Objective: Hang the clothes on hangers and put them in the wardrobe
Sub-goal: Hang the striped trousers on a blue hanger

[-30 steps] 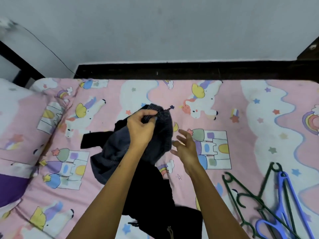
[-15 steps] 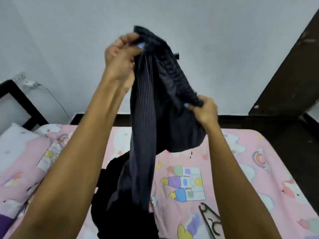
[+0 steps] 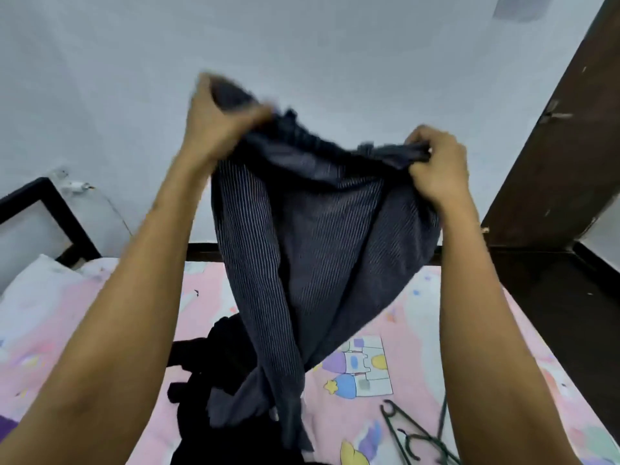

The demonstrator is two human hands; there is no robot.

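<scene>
Striped trousers (image 3: 302,250) hang lengthwise, waistband up, legs trailing down onto the bed (image 3: 419,330). Left hand (image 3: 214,125) and right hand (image 3: 436,166) each pinch a waistband end. Green hangers (image 3: 412,434) lie near the bed's right edge.

From my headset view I see two bare forearms reaching up from the bottom corners, with no sleeve edge anywhere along them as far as the frame shows. The left hand (image 3: 218,119) and right hand (image 3: 436,166) wear no gloves, rings or watch that I can make out. Motion blur smears the left hand's fingers, so I cannot read the nails there. The right hand's nails are turned away from me.
</scene>
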